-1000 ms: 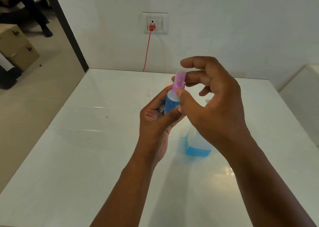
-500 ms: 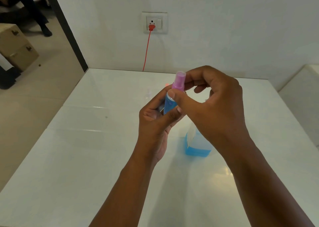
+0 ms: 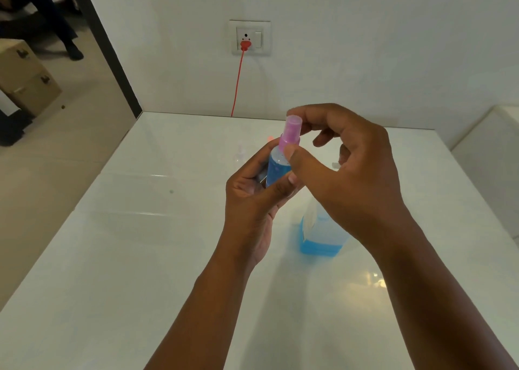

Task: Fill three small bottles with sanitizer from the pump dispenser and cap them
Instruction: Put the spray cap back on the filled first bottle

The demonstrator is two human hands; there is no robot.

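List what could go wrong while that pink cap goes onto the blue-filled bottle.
The small bottle is held above the table, so a slip of the left hand would spill it. The right hand pinches the pink cap low; it may seat crooked. The right forearm passes over the pump dispenser and could knock it.

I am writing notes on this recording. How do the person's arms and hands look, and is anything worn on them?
Both forearms are bare up to the picture's lower edge: no sleeve shows. The left hand and the right hand carry no glove, and no ring, watch or bracelet is visible. The fingernails that show are short and unpainted.
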